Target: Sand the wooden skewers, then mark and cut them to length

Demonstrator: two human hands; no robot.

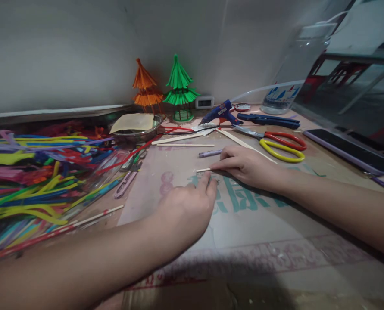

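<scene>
Nearest is the sheet [169, 241], printed with letters, which lies on the bench [106, 224] under both hands; perhaps it is there to protect the surface. The left hand [187, 209] rests low over it, the forefinger stretched and the other fingers mostly curled. Its fingertips come to the near side of the short stick [202, 170]; whether they grip it, I cannot tell. The right hand [248, 167] pinches the right end of this stick at the fingertips, so the other end stays bare, pointing to the left. Probably the two hands meet here because so small a piece needs steadying.

To the left of the hands is a heap of pipe cleaners [30, 181], and between heap and hands a cutter [126, 184], seemingly kept within reach. Just beyond the right hand's fingers lies a pen [210, 153]; farther, a thin stick [185, 145]. To the right are the scissors [284, 146], handles turned toward the right hand, perhaps for easy taking, and a phone [353, 150].

Beyond the hands, the glue gun [220, 113] stands with nozzle down, maybe to keep its tip off the work. Farthest, the orange tower [145, 86] and green tower [180, 88] stand upright near the wall, apparently out of the way.
</scene>
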